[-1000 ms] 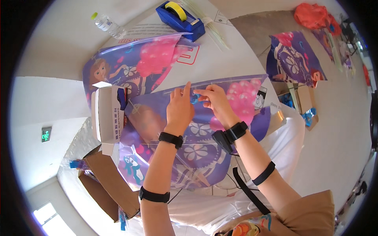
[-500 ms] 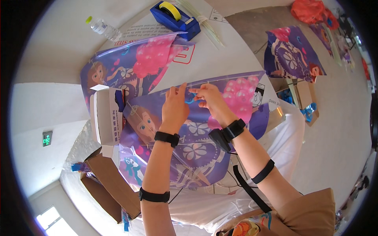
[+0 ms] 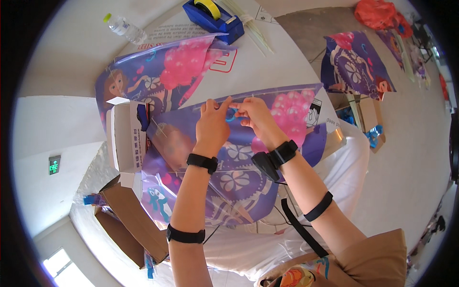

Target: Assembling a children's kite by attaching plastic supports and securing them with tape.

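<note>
A purple plastic sheet point(image 3: 239, 179), printed with a cartoon girl and pink balloons, lies across the board before me. Along its far edge runs a thin pale strip. My left hand point(image 3: 213, 126) rests on that edge, back upward, with fingers bent over it and closed on the sheet. Beside it, my right hand point(image 3: 258, 117) has its fingers drawn together, index tip meeting the left fingertips. Whatever the right fingers pinch is too small to make out. A second printed sheet point(image 3: 186, 64) lies beyond, to the left.
A blue tape dispenser point(image 3: 215, 21) with a yellow roll stands at the back beside pale thin strips point(image 3: 248, 26). Far left is a clear bottle point(image 3: 124, 28); nearer, a white box point(image 3: 125, 138) and a brown carton point(image 3: 134, 220). Another printed sheet point(image 3: 354, 64) hangs at right.
Both hands stay at the far edge; the right index has straightened toward the left fingertips, closing the gap between them. The view has shifted slightly.
</note>
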`<state>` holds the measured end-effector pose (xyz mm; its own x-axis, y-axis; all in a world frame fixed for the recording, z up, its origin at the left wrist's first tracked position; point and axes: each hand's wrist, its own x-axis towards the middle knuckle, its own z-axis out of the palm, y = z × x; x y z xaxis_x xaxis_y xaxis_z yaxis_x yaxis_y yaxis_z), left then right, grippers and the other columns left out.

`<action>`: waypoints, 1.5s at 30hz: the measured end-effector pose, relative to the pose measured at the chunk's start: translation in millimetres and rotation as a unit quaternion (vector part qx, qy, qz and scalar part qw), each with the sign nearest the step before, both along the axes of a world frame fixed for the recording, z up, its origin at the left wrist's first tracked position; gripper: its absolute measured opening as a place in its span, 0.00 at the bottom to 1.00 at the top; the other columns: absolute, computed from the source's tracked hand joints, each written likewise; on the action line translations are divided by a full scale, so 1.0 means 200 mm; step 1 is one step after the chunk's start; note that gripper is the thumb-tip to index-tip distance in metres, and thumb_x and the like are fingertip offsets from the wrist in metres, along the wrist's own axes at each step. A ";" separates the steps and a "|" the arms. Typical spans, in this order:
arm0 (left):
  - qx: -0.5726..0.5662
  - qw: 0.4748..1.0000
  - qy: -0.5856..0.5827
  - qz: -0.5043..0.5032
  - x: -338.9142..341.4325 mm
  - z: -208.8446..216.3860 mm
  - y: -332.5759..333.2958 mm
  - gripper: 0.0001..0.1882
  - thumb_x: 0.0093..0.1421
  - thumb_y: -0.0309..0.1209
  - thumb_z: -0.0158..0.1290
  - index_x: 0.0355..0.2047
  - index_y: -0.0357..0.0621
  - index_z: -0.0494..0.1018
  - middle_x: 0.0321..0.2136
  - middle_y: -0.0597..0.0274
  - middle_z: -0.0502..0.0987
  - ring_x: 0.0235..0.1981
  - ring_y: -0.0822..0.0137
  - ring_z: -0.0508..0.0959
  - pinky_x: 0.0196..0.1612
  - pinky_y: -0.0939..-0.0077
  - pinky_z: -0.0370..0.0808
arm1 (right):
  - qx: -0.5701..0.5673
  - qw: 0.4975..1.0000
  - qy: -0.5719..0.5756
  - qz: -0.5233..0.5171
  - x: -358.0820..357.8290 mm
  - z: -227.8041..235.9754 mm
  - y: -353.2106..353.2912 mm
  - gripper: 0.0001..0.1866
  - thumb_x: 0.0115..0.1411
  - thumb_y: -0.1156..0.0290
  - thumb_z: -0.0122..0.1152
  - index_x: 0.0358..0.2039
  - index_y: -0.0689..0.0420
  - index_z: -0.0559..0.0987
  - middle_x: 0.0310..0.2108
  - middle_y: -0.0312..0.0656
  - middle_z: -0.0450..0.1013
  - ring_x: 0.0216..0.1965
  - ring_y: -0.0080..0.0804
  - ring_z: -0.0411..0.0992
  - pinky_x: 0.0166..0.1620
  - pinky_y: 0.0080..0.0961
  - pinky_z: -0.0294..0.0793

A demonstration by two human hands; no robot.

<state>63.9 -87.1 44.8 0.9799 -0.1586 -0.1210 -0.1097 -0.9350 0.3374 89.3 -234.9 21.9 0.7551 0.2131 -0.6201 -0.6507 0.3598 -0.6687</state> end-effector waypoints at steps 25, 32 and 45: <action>0.133 0.991 0.015 -0.025 -0.03 0.00 -0.10 0.36 0.52 0.21 0.53 0.64 0.49 0.62 0.52 0.52 0.65 0.52 0.53 0.68 0.43 0.66 0.80 | 0.224 0.966 0.103 -0.073 -0.45 0.03 -0.21 0.04 0.59 0.79 0.52 0.32 0.55 0.70 0.50 0.49 0.72 0.34 0.26 0.73 0.30 0.17 0.70; 0.076 0.991 -0.034 -0.104 -0.14 -0.11 -0.06 0.35 0.59 0.28 0.48 0.66 0.35 0.53 0.69 0.54 0.52 0.69 0.55 0.54 0.69 0.58 0.54 | -0.012 0.999 -0.049 -0.021 -0.41 0.11 -0.39 0.04 0.60 0.78 0.52 0.34 0.53 0.69 0.46 0.40 0.75 0.34 0.19 0.71 0.33 0.16 0.67; 0.051 0.987 -0.117 -0.098 -0.04 -0.12 -0.20 0.31 0.62 0.31 0.47 0.64 0.33 0.57 0.66 0.50 0.58 0.69 0.56 0.55 0.69 0.59 0.54 | -0.555 0.551 -0.584 0.218 -0.01 -0.12 -0.24 0.24 0.56 0.75 0.53 0.54 0.64 0.72 0.57 0.47 0.69 0.62 0.39 0.63 0.65 0.38 0.60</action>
